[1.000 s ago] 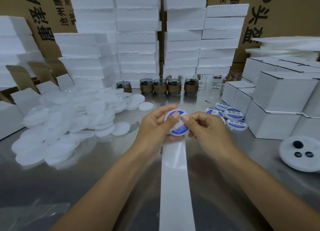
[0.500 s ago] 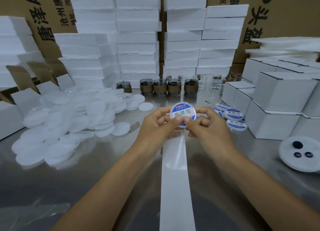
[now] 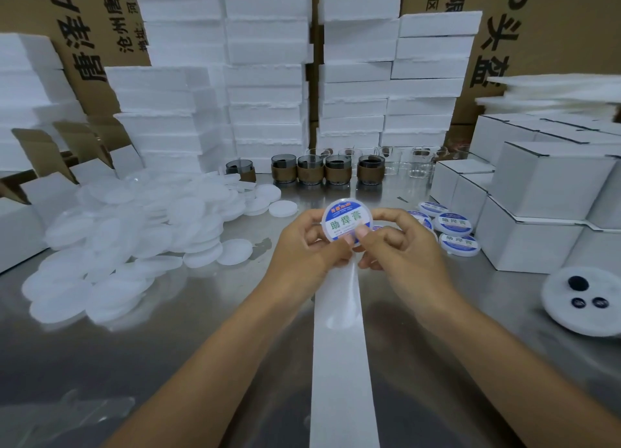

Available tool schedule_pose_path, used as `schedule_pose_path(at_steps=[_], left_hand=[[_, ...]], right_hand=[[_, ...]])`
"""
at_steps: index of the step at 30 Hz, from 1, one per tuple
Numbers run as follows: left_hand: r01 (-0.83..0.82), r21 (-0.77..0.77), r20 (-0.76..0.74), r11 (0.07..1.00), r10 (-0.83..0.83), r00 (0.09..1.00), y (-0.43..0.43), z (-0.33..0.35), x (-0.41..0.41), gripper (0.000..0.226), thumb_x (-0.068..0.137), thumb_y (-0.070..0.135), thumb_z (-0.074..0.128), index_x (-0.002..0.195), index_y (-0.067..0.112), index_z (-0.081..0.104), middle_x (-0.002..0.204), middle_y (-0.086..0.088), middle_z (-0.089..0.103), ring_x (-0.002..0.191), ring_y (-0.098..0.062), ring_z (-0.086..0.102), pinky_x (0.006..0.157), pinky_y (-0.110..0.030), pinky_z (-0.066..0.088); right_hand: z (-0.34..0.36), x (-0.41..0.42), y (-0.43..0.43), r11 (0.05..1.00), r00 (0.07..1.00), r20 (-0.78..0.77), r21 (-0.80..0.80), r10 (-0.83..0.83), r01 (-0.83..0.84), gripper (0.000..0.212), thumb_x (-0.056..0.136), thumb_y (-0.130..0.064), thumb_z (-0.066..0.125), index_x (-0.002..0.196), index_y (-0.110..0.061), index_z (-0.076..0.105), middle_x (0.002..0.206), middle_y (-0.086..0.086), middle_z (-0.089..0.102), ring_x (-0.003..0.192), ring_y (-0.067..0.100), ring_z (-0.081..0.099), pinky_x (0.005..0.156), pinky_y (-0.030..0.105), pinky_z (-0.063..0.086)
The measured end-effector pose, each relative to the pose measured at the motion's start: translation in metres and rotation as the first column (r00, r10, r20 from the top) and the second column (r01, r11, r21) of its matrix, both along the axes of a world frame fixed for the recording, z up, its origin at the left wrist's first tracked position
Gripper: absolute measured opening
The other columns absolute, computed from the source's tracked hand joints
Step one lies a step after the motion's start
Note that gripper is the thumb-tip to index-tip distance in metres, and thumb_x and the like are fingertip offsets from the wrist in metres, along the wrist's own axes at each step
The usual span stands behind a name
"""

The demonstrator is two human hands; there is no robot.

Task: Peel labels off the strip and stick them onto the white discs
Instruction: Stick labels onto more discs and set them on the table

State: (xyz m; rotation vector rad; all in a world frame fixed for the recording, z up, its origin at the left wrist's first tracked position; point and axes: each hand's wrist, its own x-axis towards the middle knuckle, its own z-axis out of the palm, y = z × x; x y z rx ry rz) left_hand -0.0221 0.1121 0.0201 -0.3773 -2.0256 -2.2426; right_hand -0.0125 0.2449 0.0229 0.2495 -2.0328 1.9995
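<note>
A white disc (image 3: pixel 347 221) with a blue and white label stuck on it stands upright, its face toward me, above the table's middle. My left hand (image 3: pixel 309 246) and my right hand (image 3: pixel 400 246) both pinch it, thumbs on its lower edge and fingers behind it. A white backing strip (image 3: pixel 341 346) runs from under the hands toward me. A big heap of bare white discs (image 3: pixel 127 232) lies at the left. Several labelled discs (image 3: pixel 453 225) lie at the right.
White boxes (image 3: pixel 537 212) crowd the right side, foam slabs (image 3: pixel 268 78) and cartons stack at the back. Dark cups (image 3: pixel 337 170) and clear glasses stand in a row behind the hands. A white foam disc with black parts (image 3: pixel 584 299) lies at the right.
The labelled disc went from lying flat under both thumbs to standing upright, lifted a little, with its label facing me.
</note>
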Motion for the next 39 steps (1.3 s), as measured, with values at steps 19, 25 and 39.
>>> schedule_pose_path(at_steps=[19,25,39], left_hand=[[-0.519,-0.669,-0.234,0.532,0.512,0.826,-0.074,-0.025,-0.029,0.024,0.09,0.009,0.055,0.112,0.017,0.057,0.105,-0.001,0.056,0.095,-0.013,0.049,0.082,-0.022,0.033],[-0.432,-0.788,-0.178,0.439,0.509,0.842,-0.073,-0.025,-0.029,0.027,0.09,0.01,0.054,0.116,0.017,0.055,0.114,-0.008,0.057,0.102,-0.024,0.054,0.088,-0.033,0.042],[-0.46,-0.539,-0.141,0.706,0.463,0.875,-0.063,-0.014,-0.027,0.013,0.09,0.009,0.058,0.096,0.018,0.064,0.077,0.001,0.06,0.076,-0.015,0.056,0.068,-0.027,0.043]], right_hand=[[-0.015,-0.04,0.082,0.857,0.833,0.32,-0.104,-0.451,0.504,0.018,0.089,-0.004,0.057,0.105,-0.013,0.057,0.078,0.01,0.062,0.061,0.018,0.061,0.058,0.026,0.051],[-0.01,-0.036,0.078,0.861,0.856,0.381,-0.228,-0.351,0.455,0.018,0.089,0.002,0.052,0.106,0.004,0.057,0.085,0.016,0.063,0.083,0.026,0.065,0.08,0.029,0.049],[-0.007,-0.022,0.05,0.773,0.822,-0.2,0.278,-0.533,0.57,0.028,0.085,-0.006,0.055,0.107,-0.022,0.058,0.118,-0.003,0.046,0.073,-0.004,0.056,0.071,0.016,0.042]])
